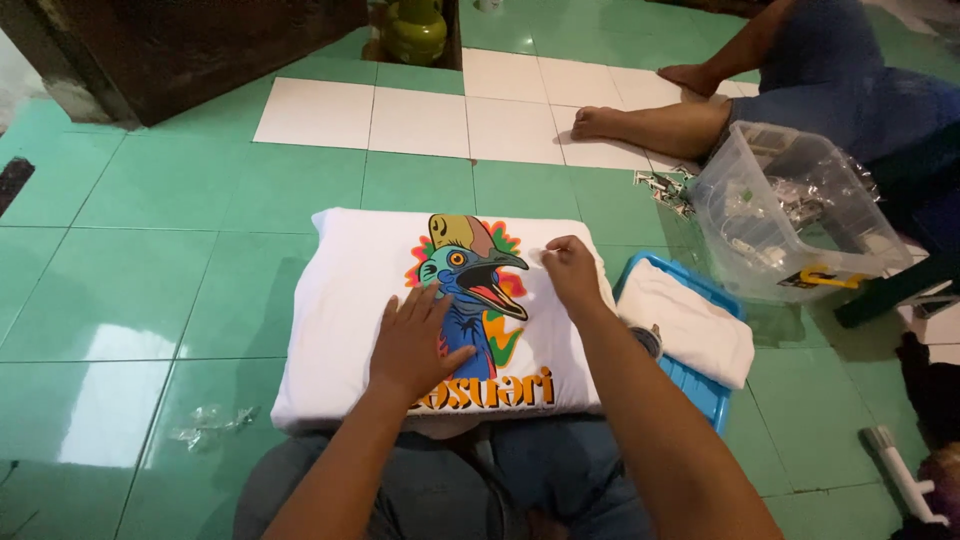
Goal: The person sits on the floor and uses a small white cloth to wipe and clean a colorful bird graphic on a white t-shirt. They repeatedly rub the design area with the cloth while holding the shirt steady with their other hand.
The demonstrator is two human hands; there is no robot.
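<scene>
On one white folded cotton shirt with a colourful bird print [340,300], the left hand [415,345] is lying flat with open fingers, while the right hand [572,272] is pinching the cloth beside one blue plastic tray [700,385].

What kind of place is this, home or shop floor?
Likely a home floor used as a small workspace: green and white tiled floor, another person's bare feet, a clear plastic bin. Both hands press a printed white shirt.
</scene>
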